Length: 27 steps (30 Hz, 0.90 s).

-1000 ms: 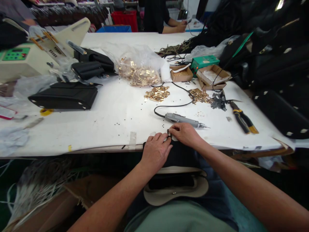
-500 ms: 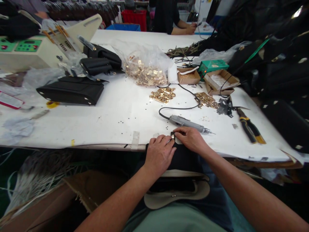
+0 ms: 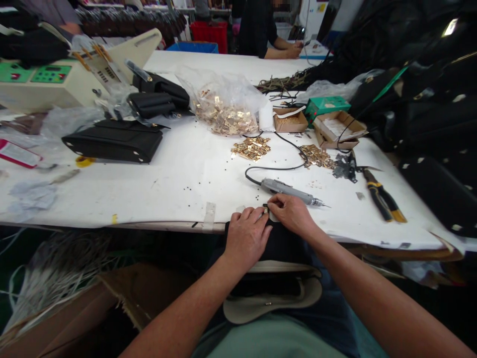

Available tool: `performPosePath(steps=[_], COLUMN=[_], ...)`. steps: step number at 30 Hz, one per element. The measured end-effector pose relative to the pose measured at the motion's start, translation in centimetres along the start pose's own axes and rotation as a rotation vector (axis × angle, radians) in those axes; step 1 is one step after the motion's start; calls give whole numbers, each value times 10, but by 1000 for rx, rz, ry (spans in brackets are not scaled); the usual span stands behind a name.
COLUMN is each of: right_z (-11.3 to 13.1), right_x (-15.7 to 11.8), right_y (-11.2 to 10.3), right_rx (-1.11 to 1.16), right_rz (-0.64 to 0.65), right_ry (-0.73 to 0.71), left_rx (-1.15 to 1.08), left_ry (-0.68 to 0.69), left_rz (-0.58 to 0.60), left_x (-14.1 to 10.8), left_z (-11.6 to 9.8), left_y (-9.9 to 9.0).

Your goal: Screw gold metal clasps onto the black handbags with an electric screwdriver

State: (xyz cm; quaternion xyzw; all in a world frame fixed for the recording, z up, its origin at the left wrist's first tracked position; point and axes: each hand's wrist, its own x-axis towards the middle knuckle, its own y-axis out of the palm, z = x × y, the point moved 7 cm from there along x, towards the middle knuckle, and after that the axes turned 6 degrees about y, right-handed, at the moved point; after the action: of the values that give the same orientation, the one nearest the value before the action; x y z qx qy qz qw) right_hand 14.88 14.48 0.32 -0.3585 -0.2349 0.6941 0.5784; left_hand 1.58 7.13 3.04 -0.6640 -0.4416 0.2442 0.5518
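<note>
A black bag (image 3: 285, 247) with a beige-edged open mouth lies across my lap, against the table's front edge. My left hand (image 3: 246, 234) rests over its upper end, fingers bent and gripping it. A small metal fitting (image 3: 266, 210) shows at the fingertips, partly covered. From the other side my right hand (image 3: 290, 213) pinches at this fitting with thumb and forefinger; the exact grip is hidden. Just beyond the right hand lies a grey electric screwdriver (image 3: 285, 188), its bit pointing right, with a black cord.
Gold metal plates (image 3: 251, 148) lie in a pile, with more in a clear plastic bag (image 3: 227, 107). Pliers (image 3: 383, 196) and small cardboard boxes (image 3: 339, 130) sit to the right. A finished-looking black bag (image 3: 114, 141) lies left. A person (image 3: 261, 30) stands across the table.
My right fingers have shifted slightly over the small metal fitting, so less of it shows. The left hand holds its place on the bag. The view has tilted slightly.
</note>
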Motion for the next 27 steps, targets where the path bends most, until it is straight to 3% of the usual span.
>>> performPosePath(steps=[8, 15, 24, 27], right_z=[-2, 2, 5, 5], right_x=[-2, 0, 11, 11], right_y=[0, -1, -3, -2], right_rx=[28, -72, -30, -28], right_rz=[-13, -48, 96, 88], right_ry=[-31, 80, 136, 143], left_rx=[0, -10, 11, 21], left_ry=[-1, -2, 29, 40], left_rz=[-11, -14, 26, 39], left_x=[1, 5, 10, 12], left_z=[1, 2, 4, 4], left_y=[1, 0, 0, 0])
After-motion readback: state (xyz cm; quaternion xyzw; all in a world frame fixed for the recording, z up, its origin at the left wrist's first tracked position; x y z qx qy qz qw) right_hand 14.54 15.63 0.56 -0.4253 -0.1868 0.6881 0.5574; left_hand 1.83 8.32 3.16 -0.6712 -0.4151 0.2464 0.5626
